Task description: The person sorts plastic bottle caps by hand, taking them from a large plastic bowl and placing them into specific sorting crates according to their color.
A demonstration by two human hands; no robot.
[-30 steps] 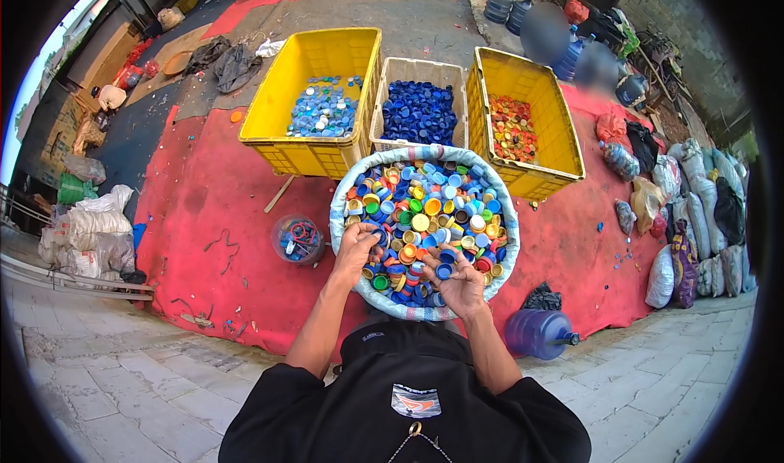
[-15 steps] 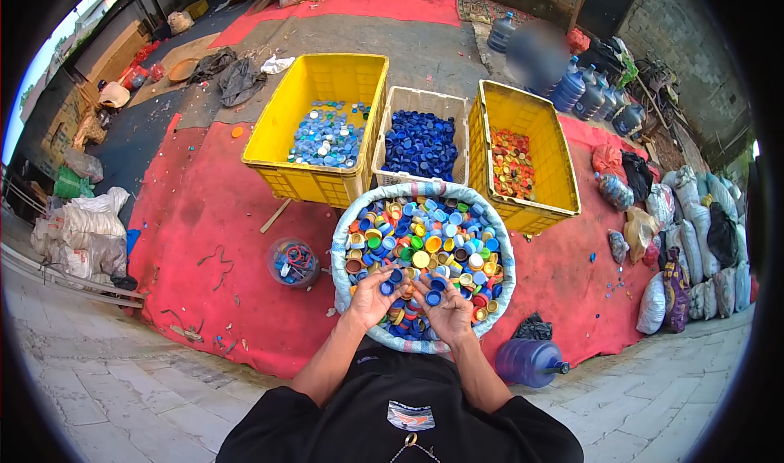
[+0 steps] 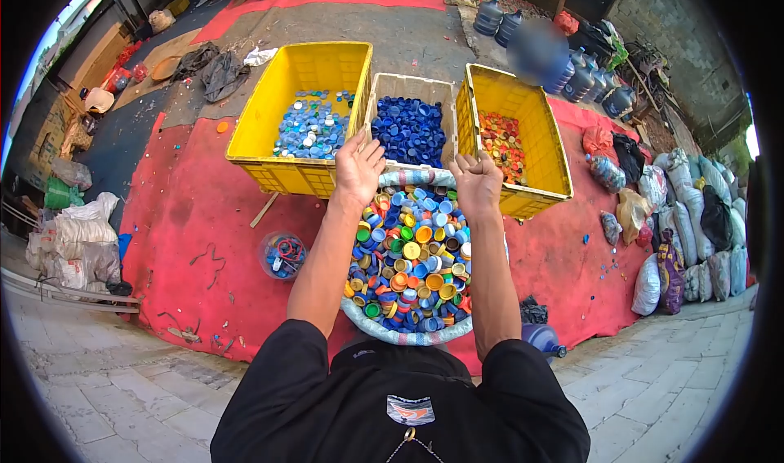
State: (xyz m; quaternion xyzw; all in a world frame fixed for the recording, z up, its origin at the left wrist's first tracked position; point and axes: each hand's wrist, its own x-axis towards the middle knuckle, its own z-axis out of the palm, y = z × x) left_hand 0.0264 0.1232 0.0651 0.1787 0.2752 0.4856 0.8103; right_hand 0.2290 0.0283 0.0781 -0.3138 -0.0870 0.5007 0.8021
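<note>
A round basket with a striped cloth rim (image 3: 384, 333), full of mixed coloured bottle caps (image 3: 411, 251), stands in front of my body. Both arms reach over it. My left hand (image 3: 359, 167), fingers apart and empty, is at the near left corner of the white crate (image 3: 447, 104), which holds dark blue caps (image 3: 408, 131). At that crate's near right corner my right hand (image 3: 477, 184) has its palm up and fingers partly spread, with no cap visible in it. Light blue and white caps (image 3: 312, 128) lie in the left yellow crate (image 3: 245, 142); orange and red caps (image 3: 501, 143) lie in the right yellow crate (image 3: 557, 157).
A small clear tub (image 3: 282, 255) with tangled items sits on the red mat (image 3: 196, 242) at left. A large blue bottle (image 3: 542, 340) lies near my right elbow. Filled sacks (image 3: 647, 285) line the right side, and water bottles (image 3: 581, 79) stand at the back right.
Both hands have moved forward from the basket to the white crate's near edge. The blue caps they held are no longer in them, and the fingers have opened.
</note>
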